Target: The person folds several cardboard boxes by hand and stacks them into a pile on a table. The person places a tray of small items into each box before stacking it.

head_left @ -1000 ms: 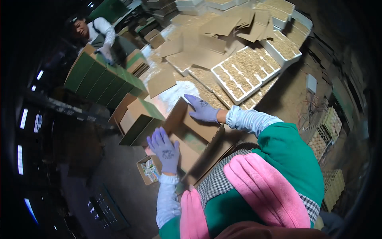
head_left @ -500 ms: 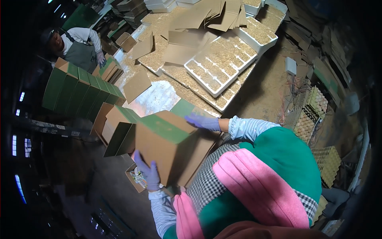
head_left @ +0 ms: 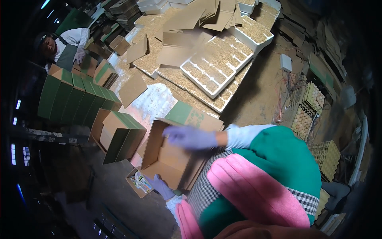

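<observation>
**An open box between two hands**

The open cardboard box [head_left: 169,156] lies directly in front of me, mouth up, against the near end of the counter [head_left: 153,98], with flat green-printed cardboard [head_left: 184,113] beside its far rim. Its longer side appears to run from the far rim toward my body; the overlapping arm makes this uncertain. My hands are apart. The left hand [head_left: 162,187] touches the near wall from outside, low and left; its grip cannot be told. The right hand [head_left: 191,138], blurred, lies over the opening's far right part, nearer the printed cardboard; contact is unclear.
</observation>
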A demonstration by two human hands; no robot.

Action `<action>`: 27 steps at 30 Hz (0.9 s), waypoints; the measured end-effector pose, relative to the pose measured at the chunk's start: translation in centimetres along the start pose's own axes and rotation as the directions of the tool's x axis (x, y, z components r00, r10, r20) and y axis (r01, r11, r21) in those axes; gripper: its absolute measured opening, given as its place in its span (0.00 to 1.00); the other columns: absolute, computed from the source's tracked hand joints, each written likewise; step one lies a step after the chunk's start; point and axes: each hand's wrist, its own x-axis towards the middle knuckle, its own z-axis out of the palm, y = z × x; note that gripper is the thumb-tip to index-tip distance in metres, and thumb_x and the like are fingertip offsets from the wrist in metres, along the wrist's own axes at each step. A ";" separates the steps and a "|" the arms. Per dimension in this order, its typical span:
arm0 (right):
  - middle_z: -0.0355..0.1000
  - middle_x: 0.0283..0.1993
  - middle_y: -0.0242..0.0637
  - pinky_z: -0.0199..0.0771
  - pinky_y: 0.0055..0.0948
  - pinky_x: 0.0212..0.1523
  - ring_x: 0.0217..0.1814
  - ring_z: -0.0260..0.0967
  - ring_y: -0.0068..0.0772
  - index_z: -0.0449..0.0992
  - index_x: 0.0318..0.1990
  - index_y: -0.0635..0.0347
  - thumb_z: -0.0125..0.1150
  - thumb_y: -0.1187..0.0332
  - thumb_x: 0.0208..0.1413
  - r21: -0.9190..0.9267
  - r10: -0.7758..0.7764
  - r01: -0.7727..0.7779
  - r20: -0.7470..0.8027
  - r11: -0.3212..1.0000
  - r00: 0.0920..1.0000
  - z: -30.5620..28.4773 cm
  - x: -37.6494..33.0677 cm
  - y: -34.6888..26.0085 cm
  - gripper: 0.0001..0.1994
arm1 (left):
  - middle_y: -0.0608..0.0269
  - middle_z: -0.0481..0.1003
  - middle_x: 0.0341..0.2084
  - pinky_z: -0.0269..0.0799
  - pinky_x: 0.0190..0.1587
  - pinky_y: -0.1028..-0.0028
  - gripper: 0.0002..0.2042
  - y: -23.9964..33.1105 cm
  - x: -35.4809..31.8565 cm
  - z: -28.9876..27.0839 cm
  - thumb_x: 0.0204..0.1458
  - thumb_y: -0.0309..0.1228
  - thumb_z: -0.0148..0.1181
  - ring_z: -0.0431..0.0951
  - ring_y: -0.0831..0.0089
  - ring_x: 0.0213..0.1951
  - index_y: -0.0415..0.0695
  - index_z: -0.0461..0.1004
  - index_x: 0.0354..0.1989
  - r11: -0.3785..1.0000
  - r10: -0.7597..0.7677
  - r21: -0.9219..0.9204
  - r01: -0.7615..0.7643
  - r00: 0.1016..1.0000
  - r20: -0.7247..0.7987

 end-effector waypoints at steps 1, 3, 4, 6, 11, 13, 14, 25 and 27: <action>0.72 0.41 0.38 0.73 0.27 0.39 0.40 0.70 0.31 0.68 0.56 0.55 0.54 0.59 0.60 0.137 0.263 -0.230 -0.328 0.963 0.907 -5.7 -0.8 1.0 0.20 | 0.51 0.60 0.61 0.61 0.57 0.73 0.34 0.6 -0.9 0.2 0.49 0.19 0.44 0.65 0.66 0.56 0.36 0.50 0.69 0.997 -0.025 -0.076 0.024 1.000 -0.011; 0.69 0.33 0.32 0.72 0.22 0.28 0.29 0.66 0.22 0.70 0.49 0.55 0.56 0.63 0.59 0.511 0.486 -0.021 -0.802 0.859 0.348 -16.1 -3.8 8.8 0.13 | 0.50 0.61 0.60 0.60 0.58 0.73 0.35 3.2 -2.8 2.5 0.46 0.18 0.42 0.65 0.65 0.55 0.35 0.50 0.69 0.981 -0.036 -0.191 0.030 0.999 -0.029; 0.68 0.33 0.34 0.70 0.23 0.25 0.28 0.65 0.25 0.69 0.50 0.57 0.57 0.61 0.59 0.751 0.704 0.020 -0.628 0.660 0.330 -19.8 -5.7 13.7 0.15 | 0.50 0.61 0.60 0.60 0.58 0.73 0.35 3.4 -3.0 3.0 0.46 0.18 0.42 0.65 0.65 0.55 0.35 0.50 0.69 0.980 -0.047 -0.198 0.036 0.998 -0.048; 0.69 0.37 0.37 0.69 0.26 0.23 0.30 0.67 0.30 0.70 0.53 0.59 0.58 0.56 0.60 0.863 0.865 -0.098 -0.482 0.496 0.137 -20.8 -4.7 16.1 0.20 | 0.49 0.60 0.62 0.59 0.59 0.72 0.34 3.7 -2.7 3.9 0.47 0.18 0.43 0.64 0.63 0.56 0.35 0.50 0.69 0.998 0.050 -0.029 -0.052 0.996 -0.073; 0.64 0.57 0.49 0.62 0.30 0.59 0.56 0.63 0.36 0.53 0.62 0.73 0.76 0.55 0.42 0.675 0.680 -0.138 -0.733 0.725 -0.015 -20.1 0.4 25.1 0.47 | 0.49 0.55 0.66 0.56 0.61 0.74 0.36 6.6 -2.6 5.8 0.48 0.19 0.46 0.60 0.62 0.61 0.33 0.45 0.70 0.954 0.110 0.295 -0.059 0.981 -0.160; 0.61 0.56 0.51 0.61 0.30 0.60 0.55 0.62 0.37 0.47 0.59 0.75 0.79 0.56 0.39 0.612 0.600 -0.073 -0.789 0.788 -0.132 -18.6 2.9 22.0 0.50 | 0.47 0.50 0.69 0.49 0.66 0.73 0.36 3.6 -1.5 3.4 0.48 0.19 0.46 0.54 0.59 0.67 0.34 0.45 0.70 0.984 0.089 0.163 -0.077 0.993 -0.072; 0.61 0.53 0.50 0.61 0.29 0.59 0.52 0.62 0.36 0.45 0.58 0.72 0.79 0.58 0.38 0.517 0.514 -0.049 -0.856 0.855 -0.063 -18.7 3.1 21.9 0.50 | 0.47 0.50 0.69 0.49 0.66 0.73 0.36 4.3 -1.8 4.0 0.48 0.19 0.46 0.54 0.59 0.67 0.34 0.45 0.70 0.985 0.082 0.159 -0.069 0.993 -0.081; 0.67 0.53 0.42 0.77 0.29 0.49 0.52 0.70 0.32 0.54 0.61 0.66 0.69 0.70 0.50 0.529 0.424 -0.104 -0.531 0.842 0.733 -18.3 -0.1 3.5 0.34 | 0.36 0.56 0.64 0.54 0.66 0.66 0.27 5.0 3.6 8.2 0.63 0.33 0.44 0.58 0.50 0.65 0.29 0.49 0.67 0.920 0.141 0.360 -0.156 0.988 0.066; 0.66 0.49 0.39 0.75 0.29 0.52 0.53 0.70 0.32 0.52 0.62 0.65 0.68 0.70 0.50 0.522 0.432 -0.226 -0.316 0.823 0.845 -15.2 2.6 -3.0 0.36 | 0.36 0.56 0.65 0.51 0.68 0.67 0.28 3.8 5.4 8.3 0.66 0.36 0.43 0.57 0.49 0.66 0.27 0.49 0.66 0.878 0.268 0.381 -0.289 0.957 0.108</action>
